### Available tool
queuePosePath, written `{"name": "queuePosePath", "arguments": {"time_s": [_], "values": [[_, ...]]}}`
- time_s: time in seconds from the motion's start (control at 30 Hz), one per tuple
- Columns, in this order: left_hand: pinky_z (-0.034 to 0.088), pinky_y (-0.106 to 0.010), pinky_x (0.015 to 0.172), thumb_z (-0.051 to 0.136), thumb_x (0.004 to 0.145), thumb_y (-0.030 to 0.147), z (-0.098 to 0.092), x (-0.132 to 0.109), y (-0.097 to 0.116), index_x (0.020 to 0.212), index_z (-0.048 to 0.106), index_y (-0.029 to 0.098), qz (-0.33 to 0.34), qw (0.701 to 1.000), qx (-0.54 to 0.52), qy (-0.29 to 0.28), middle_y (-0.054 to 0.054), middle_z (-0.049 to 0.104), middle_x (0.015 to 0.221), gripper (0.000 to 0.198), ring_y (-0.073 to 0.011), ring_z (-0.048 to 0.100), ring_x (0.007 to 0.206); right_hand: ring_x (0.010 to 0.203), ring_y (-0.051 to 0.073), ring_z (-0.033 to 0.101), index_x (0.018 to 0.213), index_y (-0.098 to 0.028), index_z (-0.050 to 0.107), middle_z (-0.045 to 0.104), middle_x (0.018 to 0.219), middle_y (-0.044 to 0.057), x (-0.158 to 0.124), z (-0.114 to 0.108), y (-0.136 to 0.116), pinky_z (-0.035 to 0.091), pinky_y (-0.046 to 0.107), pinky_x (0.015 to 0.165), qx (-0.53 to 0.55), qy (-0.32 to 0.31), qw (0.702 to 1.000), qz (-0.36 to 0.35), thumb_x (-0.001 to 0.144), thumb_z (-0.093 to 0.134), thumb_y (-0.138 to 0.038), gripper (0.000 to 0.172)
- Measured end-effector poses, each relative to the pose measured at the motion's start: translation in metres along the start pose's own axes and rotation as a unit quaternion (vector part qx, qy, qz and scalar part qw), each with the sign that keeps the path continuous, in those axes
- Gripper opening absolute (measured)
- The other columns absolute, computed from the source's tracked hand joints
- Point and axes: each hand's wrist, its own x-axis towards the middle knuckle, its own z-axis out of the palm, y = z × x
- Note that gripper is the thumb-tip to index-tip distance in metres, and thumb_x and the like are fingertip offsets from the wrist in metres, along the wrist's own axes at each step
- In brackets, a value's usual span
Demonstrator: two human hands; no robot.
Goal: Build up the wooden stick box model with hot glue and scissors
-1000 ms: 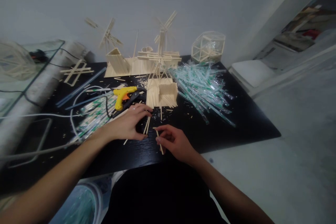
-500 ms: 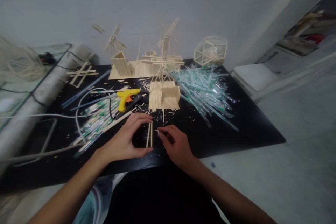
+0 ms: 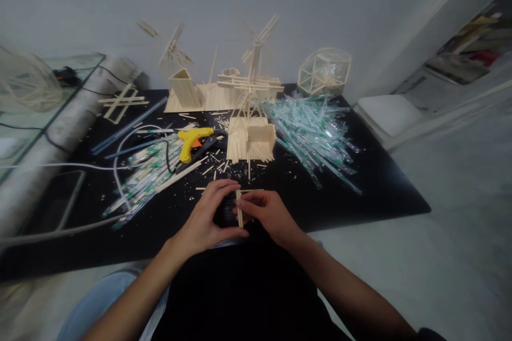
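I have both hands close together over the near edge of the counter, just in front of the dark clothing. The left hand spans a few short sticks, fingertips at their far end and thumb at the near end, with a wide gap between the palm and the wood. My right hand is drawn narrow, thumb and fingers pinching the same sticks partway along; I can't tell how its hidden fingers sit. The sticks stand side by side between the two hands, pointing away from me. Just beyond, a loose stick lies crosswise near the right knuckles. Farther off I see the model, a walled box on a flat base, with wood scraps around it. The yellow glue gun lies to its left, beside a bundle of wrapped sticks; a heap of clear wrappers spreads to its right. Windmills stand at the back, near the wall.
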Motion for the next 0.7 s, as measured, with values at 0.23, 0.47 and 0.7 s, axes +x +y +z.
{"name": "queuePosePath", "arguments": {"time_s": [0.23,0.47,0.7], "values": [[0.052,-0.046,0.102,0.085,0.076,0.04,0.005,-0.003,0.0,0.135,0.046,0.026,-0.019,1.0,0.009,0.0,-0.01,0.058,0.128,0.072,-0.0277,0.058,0.12,0.061,0.013,0.065,0.084,-0.017,0.077,0.073,0.074,0.001,0.003,-0.004,0.008,0.053,0.027,0.062,-0.069,-0.005,0.996,-0.063,0.074,0.084,-0.039,0.025],[0.053,-0.043,0.098,0.085,0.075,0.04,0.005,-0.003,0.002,0.132,0.048,0.026,-0.025,0.999,0.024,-0.005,-0.009,0.06,0.125,0.069,-0.0261,0.059,0.116,0.064,0.014,0.066,0.085,-0.018,0.075,0.073,0.076,0.001,0.002,-0.008,0.012,0.055,0.029,0.064,-0.1,-0.006,0.991,-0.084,0.076,0.082,-0.038,0.023],[0.053,-0.044,0.097,0.083,0.076,0.041,0.005,-0.001,0.001,0.133,0.046,0.025,-0.016,1.0,0.024,0.001,-0.01,0.059,0.125,0.069,-0.0273,0.059,0.114,0.071,0.015,0.068,0.094,-0.019,0.075,0.074,0.083,0.002,0.0,-0.005,0.014,0.057,0.029,0.067,-0.074,0.019,0.991,-0.108,0.079,0.08,-0.039,0.026]]}}
